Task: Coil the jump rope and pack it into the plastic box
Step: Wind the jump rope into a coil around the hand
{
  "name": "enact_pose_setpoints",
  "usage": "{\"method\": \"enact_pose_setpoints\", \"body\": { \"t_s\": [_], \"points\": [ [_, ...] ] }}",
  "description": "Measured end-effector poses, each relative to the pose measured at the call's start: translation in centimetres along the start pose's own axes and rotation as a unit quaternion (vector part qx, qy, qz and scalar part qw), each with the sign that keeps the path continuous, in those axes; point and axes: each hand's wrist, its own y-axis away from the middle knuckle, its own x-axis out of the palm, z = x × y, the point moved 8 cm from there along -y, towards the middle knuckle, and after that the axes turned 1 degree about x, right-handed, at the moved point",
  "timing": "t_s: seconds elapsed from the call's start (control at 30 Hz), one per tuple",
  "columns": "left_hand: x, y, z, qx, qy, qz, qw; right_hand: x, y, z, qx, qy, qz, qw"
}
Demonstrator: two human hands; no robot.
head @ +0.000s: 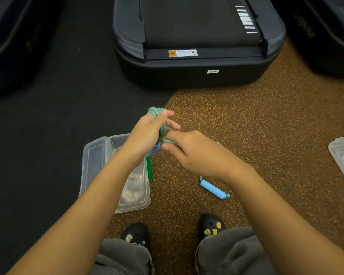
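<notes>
The jump rope [157,116] was soft, light cord, floppy enough to spring loose, so I judged the bundle itself the place to grip. My left hand [147,135] was closed around the coils, one handle hanging beneath it; my right hand [195,153] pinched the free strand beside them. The other handle [213,189] lay on the floor (well short of the coil). The plastic box [99,155] sat open under my left forearm, nothing blocking it. A treadmill [197,72] stood beyond.
</notes>
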Motion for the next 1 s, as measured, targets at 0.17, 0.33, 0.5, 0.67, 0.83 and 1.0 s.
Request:
{"method": "enact_pose_setpoints", "body": {
  "t_s": [0.17, 0.33, 0.5, 0.67, 0.83, 1.0],
  "points": [
    [1.0, 0.4, 0.7, -0.024, -0.128, 0.054, 0.99, -2.7, 0.1, -1.2, 0.009, -0.044, -0.053, 0.998],
    [3.5, 1.4, 0.8, -0.054, -0.087, 0.197, 0.975, -5.0, 0.5, -2.7, 0.027, -0.1, -0.123, 0.987],
    [4.3, 2.5, -0.6, -0.087, 0.113, 0.247, 0.958, -6.0, 0.5, -3.7, 0.046, -0.116, -0.178, 0.976],
    [3.5, 2.2, -2.2, -0.08, 0.35, 0.233, 0.904, -3.6, 0.1, -3.8, 0.083, -0.09, -0.094, 0.988],
    [0.9, 0.9, -2.0, -0.041, 0.433, 0.106, 0.894, -0.6, -0.2, -2.8, 0.106, -0.069, -0.003, 0.992],
    [-0.1, 0.3, -1.6, -0.012, 0.4, 0.05, 0.915, 0.9, -0.3, -1.5, 0.089, -0.036, 0.039, 0.995]
  ]
}}
